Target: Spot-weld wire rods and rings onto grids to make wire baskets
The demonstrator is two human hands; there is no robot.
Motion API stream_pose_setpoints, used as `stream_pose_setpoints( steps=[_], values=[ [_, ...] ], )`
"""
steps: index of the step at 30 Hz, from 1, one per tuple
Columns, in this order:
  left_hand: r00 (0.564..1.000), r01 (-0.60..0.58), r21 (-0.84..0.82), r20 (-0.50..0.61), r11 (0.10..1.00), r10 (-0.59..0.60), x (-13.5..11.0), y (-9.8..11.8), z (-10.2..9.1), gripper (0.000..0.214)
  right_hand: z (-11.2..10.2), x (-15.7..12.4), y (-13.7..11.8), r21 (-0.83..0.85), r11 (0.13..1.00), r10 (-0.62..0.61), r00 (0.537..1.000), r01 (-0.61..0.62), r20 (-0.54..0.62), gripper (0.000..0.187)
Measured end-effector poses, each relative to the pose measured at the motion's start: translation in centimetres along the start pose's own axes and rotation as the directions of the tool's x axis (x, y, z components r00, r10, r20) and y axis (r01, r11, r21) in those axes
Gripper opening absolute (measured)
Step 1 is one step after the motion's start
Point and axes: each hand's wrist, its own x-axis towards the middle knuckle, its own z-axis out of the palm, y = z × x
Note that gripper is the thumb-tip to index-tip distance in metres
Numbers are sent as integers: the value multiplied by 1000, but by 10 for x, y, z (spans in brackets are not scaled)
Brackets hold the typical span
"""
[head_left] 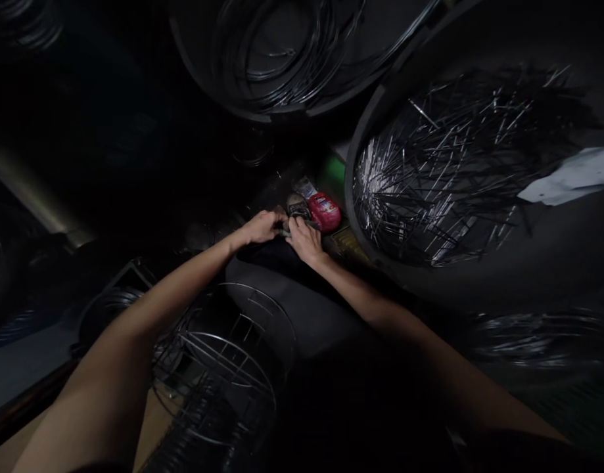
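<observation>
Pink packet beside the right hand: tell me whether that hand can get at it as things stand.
Probably yes. The right hand rests just short of the pink packet, and nothing visible lies between them; the scene is dark, though, so small obstacles may be hidden.

Two hands, the left hand (pixel 260 227) and right hand (pixel 305 240), meet at one small grey object (pixel 285 227). One pink packet (pixel 324 210) lies beside them. Two big round tubs show: one tub of short wires (pixel 459 164), one tub of coiled wire (pixel 282 52).

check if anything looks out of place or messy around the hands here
Mildly, yes. A pink packet lies on the floor just beyond the right hand and left hand, among metal parts. The short rods in the big tub lie jumbled every way. A pale scrap hangs over them. Nothing looks spilled.
</observation>
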Motion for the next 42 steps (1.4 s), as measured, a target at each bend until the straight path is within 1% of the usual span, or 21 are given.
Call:
stream_pose_setpoints(
  steps=[2,3,5,7,10,12,14,16,18,19,21,23,24,26,28,30,32,34,37,39,42],
  values=[
    [997,48,-150,68,988,-38,-2,-8,-5,33,3,-3,-1,-11,999,-39,999,39,-5,33],
    [993,84,-161,94,983,-70,-1,-10,-7,39,5,-3,0,-3,999,-53,998,53,-16,31],
    [983,138,-28,124,990,-133,5,-9,-7,47,6,-3,3,45,998,-42,998,43,-37,28],
    [980,123,195,133,973,-151,13,0,-3,43,6,-1,7,138,990,19,1000,-16,-18,27],
    [994,5,409,95,913,-48,21,15,6,38,4,-1,12,209,968,135,990,-139,32,32],
    [997,-62,476,65,877,35,20,19,9,41,4,-1,12,132,979,159,987,-156,-11,36],
    [997,-83,461,31,884,77,15,16,9,44,5,-3,10,20,995,102,993,-101,-66,34],
    [998,-62,365,29,929,56,9,8,6,41,7,-6,7,-30,999,15,997,-18,-73,29],
    [995,-29,218,99,976,8,5,0,1,34,11,-10,7,34,999,-5,998,7,-64,25],
    [989,-13,153,146,988,-10,5,-2,-1,33,13,-12,8,134,991,10,998,-2,-62,24],
    [977,23,105,209,994,-44,8,-4,-3,35,17,-16,14,400,916,54,998,-35,-36,21],
    [975,31,173,213,984,-69,13,1,-1,40,20,-17,23,606,793,63,998,-65,24,15],
    [977,20,232,202,972,-69,16,4,0,43,22,-18,28,660,748,54,997,-75,53,13],
    [985,-14,332,165,943,-44,20,11,4,50,24,-16,36,698,710,44,995,-91,84,16],
    [993,-21,392,115,920,-27,21,14,7,51,25,-12,42,719,689,60,996,-91,68,26],
    [997,-7,420,72,908,-26,19,13,10,49,26,-5,44,744,659,106,993,-109,51,37],
    [998,11,426,51,905,-36,16,10,11,48,27,3,46,783,602,155,985,-158,79,38],
    [998,39,387,29,921,-54,15,5,11,46,28,10,50,819,531,179,974,-215,140,36],
    [995,96,251,-3,963,-99,17,2,9,43,31,15,58,849,462,191,963,-258,189,37],
    [991,127,163,30,978,-134,21,1,7,49,33,16,62,868,416,206,958,-272,202,36],
    [969,211,102,107,972,-221,28,0,8,60,34,12,61,892,367,211,958,-262,195,34]
  ],
)
